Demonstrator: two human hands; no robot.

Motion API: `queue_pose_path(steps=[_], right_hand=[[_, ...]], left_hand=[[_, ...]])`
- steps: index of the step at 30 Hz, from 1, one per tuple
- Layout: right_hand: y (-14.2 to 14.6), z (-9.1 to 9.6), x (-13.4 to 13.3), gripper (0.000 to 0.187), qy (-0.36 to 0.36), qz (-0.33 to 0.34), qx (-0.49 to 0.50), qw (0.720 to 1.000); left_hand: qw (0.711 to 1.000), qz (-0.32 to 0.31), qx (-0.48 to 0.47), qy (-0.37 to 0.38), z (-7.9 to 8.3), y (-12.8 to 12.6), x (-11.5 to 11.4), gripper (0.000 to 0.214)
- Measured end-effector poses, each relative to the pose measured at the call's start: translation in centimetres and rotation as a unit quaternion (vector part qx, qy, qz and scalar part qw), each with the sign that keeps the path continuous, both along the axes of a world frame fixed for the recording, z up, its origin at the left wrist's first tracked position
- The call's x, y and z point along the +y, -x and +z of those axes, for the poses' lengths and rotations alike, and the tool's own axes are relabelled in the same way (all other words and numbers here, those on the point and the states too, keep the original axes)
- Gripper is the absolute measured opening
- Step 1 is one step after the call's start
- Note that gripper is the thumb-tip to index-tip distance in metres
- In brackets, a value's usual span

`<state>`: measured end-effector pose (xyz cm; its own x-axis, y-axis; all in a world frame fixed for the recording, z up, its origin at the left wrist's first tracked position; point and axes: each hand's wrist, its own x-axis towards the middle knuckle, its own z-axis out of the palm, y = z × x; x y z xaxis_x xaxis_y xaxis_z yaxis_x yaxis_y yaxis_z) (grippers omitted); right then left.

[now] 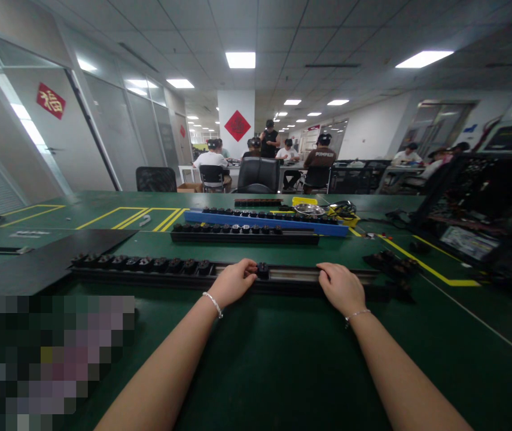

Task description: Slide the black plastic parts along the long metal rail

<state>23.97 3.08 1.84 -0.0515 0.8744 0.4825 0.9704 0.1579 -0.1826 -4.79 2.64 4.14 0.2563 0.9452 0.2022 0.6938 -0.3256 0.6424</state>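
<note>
A long black rail (292,274) lies across the green table in front of me, with a pale channel along its top. Several black socket modules (161,265) sit in a row on its left part. One separate black socket module (263,270) stands in the channel near the middle. My left hand (234,280) is curled at that module's left side, thumb and fingertips against it. Farther right, my right hand (342,287) grips the rail, fingers over the far edge and thumb nearer me. Its fingertips are partly hidden.
Beyond lie a second black rail with modules (244,237) and a blue rail (265,221). A metal dish (310,209) stands behind. Loose black parts (393,263) are near the right end, equipment (471,209) at far right. People sit at tables in the background.
</note>
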Motion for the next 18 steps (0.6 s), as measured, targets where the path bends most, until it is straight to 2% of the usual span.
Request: queue_pose_path(steps=[18], right_hand=[[0.01,0.17,-0.07,0.039,0.014,-0.004,0.009,1.0]], left_hand=[[0.999,-0.015,0.041,0.008,-0.28,-0.11,-0.27,0.03]])
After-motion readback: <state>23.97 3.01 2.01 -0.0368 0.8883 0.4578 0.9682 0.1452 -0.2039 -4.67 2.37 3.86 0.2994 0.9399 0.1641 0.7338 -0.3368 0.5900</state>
